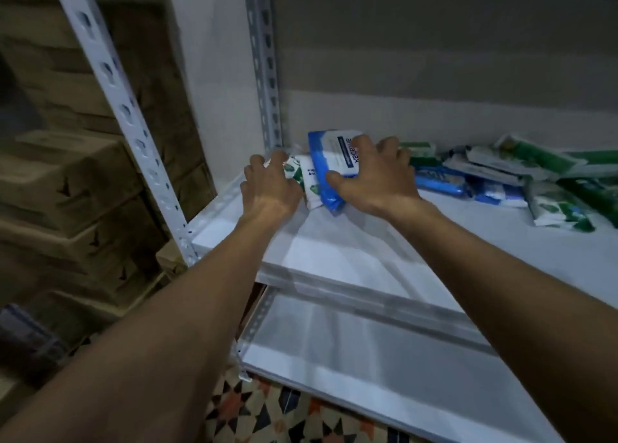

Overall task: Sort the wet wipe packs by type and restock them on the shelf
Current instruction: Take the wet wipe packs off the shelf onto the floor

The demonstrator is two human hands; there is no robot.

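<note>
Placing looks to be the step in hand — a blue pack [334, 171] is being stood at the shelf's [368, 242] back corner, centre frame. The right hand [371, 178] grips it, thumb at its lower edge, fingers curled over its top. The left hand [271, 183] holds a green-and-white pack [302, 175] just beside it. Unsorted packs [501, 175] lie at right — next comes letting go, then reaching there.
</note>
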